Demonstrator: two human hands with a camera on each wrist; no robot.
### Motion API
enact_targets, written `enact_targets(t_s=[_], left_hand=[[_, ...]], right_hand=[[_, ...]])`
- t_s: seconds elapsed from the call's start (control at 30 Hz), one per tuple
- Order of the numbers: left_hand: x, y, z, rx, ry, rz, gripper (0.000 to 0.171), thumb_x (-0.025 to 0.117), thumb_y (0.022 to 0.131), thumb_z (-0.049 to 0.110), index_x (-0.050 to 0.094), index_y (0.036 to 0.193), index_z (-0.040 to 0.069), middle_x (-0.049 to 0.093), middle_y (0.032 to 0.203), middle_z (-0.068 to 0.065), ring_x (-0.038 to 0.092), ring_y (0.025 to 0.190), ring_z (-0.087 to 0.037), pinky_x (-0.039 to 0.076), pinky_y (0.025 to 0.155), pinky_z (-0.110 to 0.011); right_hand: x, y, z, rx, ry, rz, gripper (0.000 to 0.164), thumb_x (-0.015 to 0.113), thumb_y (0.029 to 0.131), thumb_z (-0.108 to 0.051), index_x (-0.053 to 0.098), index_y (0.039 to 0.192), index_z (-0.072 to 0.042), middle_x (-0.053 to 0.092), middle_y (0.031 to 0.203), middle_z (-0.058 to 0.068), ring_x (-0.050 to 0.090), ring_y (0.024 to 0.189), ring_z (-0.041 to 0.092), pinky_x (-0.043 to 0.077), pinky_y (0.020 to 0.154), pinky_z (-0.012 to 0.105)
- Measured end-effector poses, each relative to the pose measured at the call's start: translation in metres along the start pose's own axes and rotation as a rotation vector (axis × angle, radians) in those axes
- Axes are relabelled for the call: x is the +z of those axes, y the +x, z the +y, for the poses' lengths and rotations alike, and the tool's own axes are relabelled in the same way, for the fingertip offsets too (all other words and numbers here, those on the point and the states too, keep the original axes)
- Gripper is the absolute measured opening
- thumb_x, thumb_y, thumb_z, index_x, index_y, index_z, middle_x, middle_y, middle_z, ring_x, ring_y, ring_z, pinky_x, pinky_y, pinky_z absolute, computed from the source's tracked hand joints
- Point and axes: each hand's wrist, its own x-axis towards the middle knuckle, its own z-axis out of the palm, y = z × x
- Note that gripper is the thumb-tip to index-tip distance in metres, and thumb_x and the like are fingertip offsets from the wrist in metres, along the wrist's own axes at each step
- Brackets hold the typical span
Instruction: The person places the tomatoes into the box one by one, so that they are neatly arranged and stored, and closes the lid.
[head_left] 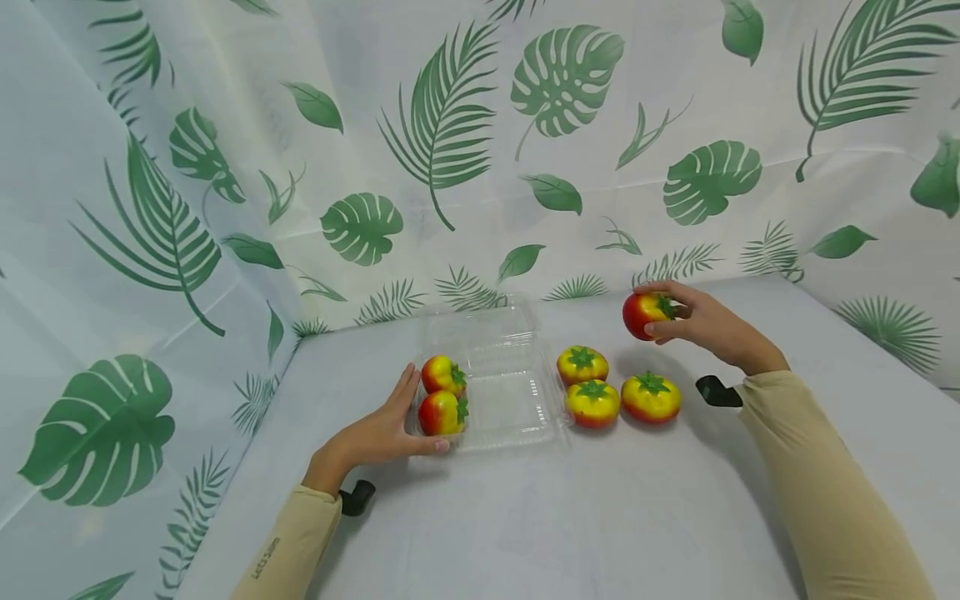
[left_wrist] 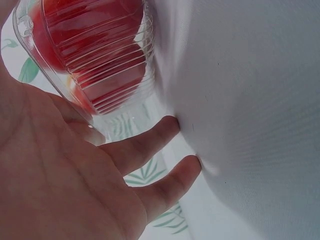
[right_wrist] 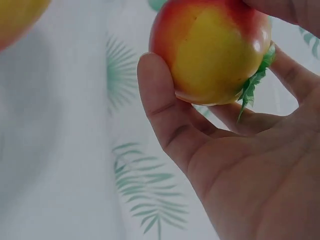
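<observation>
My right hand (head_left: 708,325) holds a red-and-yellow persimmon (head_left: 642,316) up off the table, thumb and fingertips around its sides. Its green leafy top (right_wrist: 257,80) faces the palm in the right wrist view. By the left side of a clear plastic clamshell box (head_left: 510,404) is my left hand (head_left: 378,433), fingers extended, thumb along the front. Two of those fingertips (left_wrist: 170,123) meet the table surface in the left wrist view. Inside the box's left part, two persimmons sit one behind the other, a rear one (head_left: 441,377) and a front one (head_left: 438,414).
Right of the box, three more persimmons stand leaf-side up on the white table (head_left: 510,517): a rear one (head_left: 577,367), a front one (head_left: 588,408) and a right one (head_left: 647,402). The box's lid (head_left: 480,321) lies open toward the leaf-printed backdrop (head_left: 465,208).
</observation>
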Motion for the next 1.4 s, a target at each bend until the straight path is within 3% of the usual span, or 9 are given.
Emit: enact_targets(t_s=[0.27, 0.47, 0.73, 0.9, 1.1, 1.3, 1.4], left_hand=[[-0.001, -0.001, 0.001, -0.015, -0.011, -0.002, 0.132, 0.082, 0.088, 0.062, -0.006, 0.172, 0.01, -0.018, 0.178, -0.007, 0.005, 0.164, -0.034, 0.021, 0.126, -0.06], [-0.001, -0.001, 0.002, -0.013, -0.011, -0.001, 0.131, 0.081, 0.089, 0.06, -0.006, 0.172, 0.01, -0.018, 0.178, -0.008, 0.005, 0.164, -0.035, 0.022, 0.125, -0.061], [0.0, 0.0, 0.002, -0.011, -0.007, -0.007, 0.131, 0.082, 0.088, 0.06, -0.006, 0.172, 0.009, -0.018, 0.178, -0.007, 0.005, 0.164, -0.034, 0.022, 0.125, -0.06], [0.0, 0.0, 0.002, -0.009, -0.009, -0.005, 0.131, 0.082, 0.088, 0.059, -0.005, 0.172, 0.009, -0.018, 0.178, -0.007, 0.005, 0.164, -0.034, 0.022, 0.125, -0.06], [0.0, 0.0, 0.001, -0.009, -0.019, -0.001, 0.132, 0.082, 0.087, 0.062, -0.005, 0.172, 0.009, -0.017, 0.178, -0.008, 0.005, 0.164, -0.034, 0.022, 0.126, -0.06], [0.002, 0.001, -0.001, -0.015, -0.011, 0.001, 0.133, 0.081, 0.086, 0.064, -0.004, 0.172, 0.01, -0.016, 0.178, -0.006, 0.006, 0.164, -0.032, 0.021, 0.126, -0.058], [0.001, 0.002, -0.001, -0.013, -0.006, 0.007, 0.133, 0.081, 0.086, 0.064, -0.004, 0.173, 0.01, -0.016, 0.178, -0.006, 0.007, 0.164, -0.033, 0.022, 0.126, -0.059]], right_hand=[[0.007, 0.003, -0.021, -0.024, 0.039, 0.034, 0.066, 0.072, 0.104, -0.032, 0.041, 0.158, -0.011, 0.043, 0.155, 0.023, 0.051, 0.133, 0.052, 0.058, 0.091, 0.035], [0.019, 0.006, -0.028, -0.065, 0.083, 0.047, 0.058, 0.069, 0.106, -0.029, 0.041, 0.152, -0.006, 0.048, 0.15, 0.021, 0.057, 0.127, 0.049, 0.058, 0.088, 0.028], [0.034, 0.01, -0.041, -0.16, 0.082, 0.066, 0.051, 0.069, 0.106, -0.027, 0.045, 0.147, -0.005, 0.049, 0.149, 0.019, 0.05, 0.134, 0.053, 0.056, 0.099, 0.044], [0.043, 0.012, -0.051, -0.202, 0.08, 0.073, 0.05, 0.071, 0.105, -0.022, 0.046, 0.145, -0.006, 0.05, 0.149, 0.016, 0.048, 0.138, 0.048, 0.056, 0.1, 0.047], [0.053, 0.017, -0.06, -0.226, 0.097, 0.047, 0.047, 0.07, 0.105, -0.018, 0.046, 0.143, -0.005, 0.05, 0.149, 0.017, 0.046, 0.139, 0.049, 0.052, 0.105, 0.061], [0.064, 0.021, -0.075, -0.254, 0.116, 0.014, 0.046, 0.07, 0.105, -0.017, 0.046, 0.144, -0.007, 0.05, 0.15, 0.015, 0.049, 0.138, 0.047, 0.056, 0.102, 0.051], [0.068, 0.022, -0.082, -0.276, 0.134, -0.003, 0.047, 0.069, 0.105, -0.015, 0.045, 0.144, -0.006, 0.049, 0.151, 0.015, 0.048, 0.139, 0.046, 0.053, 0.106, 0.053]])
